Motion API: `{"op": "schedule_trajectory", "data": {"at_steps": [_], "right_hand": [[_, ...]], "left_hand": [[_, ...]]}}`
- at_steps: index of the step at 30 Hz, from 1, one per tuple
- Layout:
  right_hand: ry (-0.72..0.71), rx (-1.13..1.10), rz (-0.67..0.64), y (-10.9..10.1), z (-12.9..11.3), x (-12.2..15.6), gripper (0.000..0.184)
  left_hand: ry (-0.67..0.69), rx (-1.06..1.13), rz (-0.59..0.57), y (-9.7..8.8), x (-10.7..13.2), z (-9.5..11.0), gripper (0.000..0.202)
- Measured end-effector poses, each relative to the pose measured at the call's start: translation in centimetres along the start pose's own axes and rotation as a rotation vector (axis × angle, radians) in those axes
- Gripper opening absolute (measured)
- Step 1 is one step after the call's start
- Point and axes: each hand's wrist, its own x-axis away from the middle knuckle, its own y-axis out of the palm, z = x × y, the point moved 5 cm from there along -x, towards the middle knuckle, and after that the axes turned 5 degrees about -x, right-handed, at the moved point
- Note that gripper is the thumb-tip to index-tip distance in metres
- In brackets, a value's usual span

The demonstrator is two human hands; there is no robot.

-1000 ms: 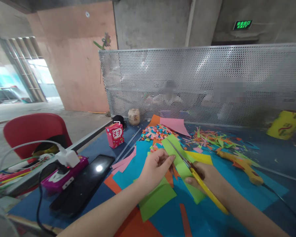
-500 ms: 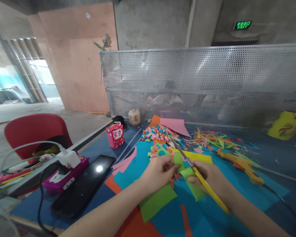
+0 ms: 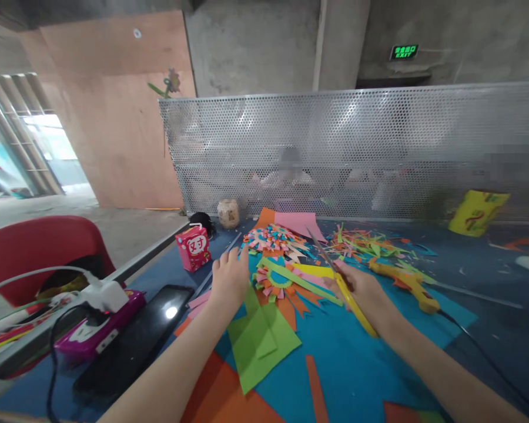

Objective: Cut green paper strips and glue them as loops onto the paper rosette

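My right hand grips a pair of scissors with yellow handles, blades pointing up and away. Near its fingertips is the right end of a long light-green paper strip; whether they touch it I cannot tell. That strip crosses a fringed paper ring in several colours with orange tails. To the left, my left hand is over the edge of the paper pile, fingers forward and slightly apart, nothing visible in them. Its thumb side is partly hidden. Light-green sheets lie just below it.
Behind the ring sits a fringed paper flower. Paper scraps and a yellow glue gun lie right. Leftward are a pink drink carton, a black phone and a purple power strip. A perforated metal screen stands behind.
My left hand has let go of the green paper and moved left. The green strip now lies across the ring. My right hand keeps the scissors; the view has turned slightly right.
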Motion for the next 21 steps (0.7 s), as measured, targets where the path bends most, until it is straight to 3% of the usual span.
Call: {"op": "schedule_trajectory", "data": {"at_steps": [2, 4, 9, 17, 21], "right_hand": [[-0.02, 0.034, 0.013, 0.0, 0.1, -0.1, 0.023], [-0.046, 0.068, 0.006, 0.0, -0.2, -0.1, 0.023], [-0.021, 0.119, -0.017, -0.2, -1.0, -0.1, 0.024], [-0.007, 0.154, -0.018, -0.2, -0.9, -0.1, 0.027], [-0.017, 0.106, 0.019, -0.5, -1.2, 0.0, 0.023]], "left_hand": [[0.076, 0.072, 0.031, 0.1, -0.4, 0.7, 0.047], [0.122, 0.195, -0.025, 0.8, -1.2, 1.4, 0.043], [-0.013, 0.319, -0.081, 3.0, -3.2, 1.3, 0.041], [-0.137, 0.681, 0.099, 3.2, -4.2, -0.8, 0.022], [-0.157, 0.967, 0.151, 2.2, -4.4, -1.4, 0.032]]}}
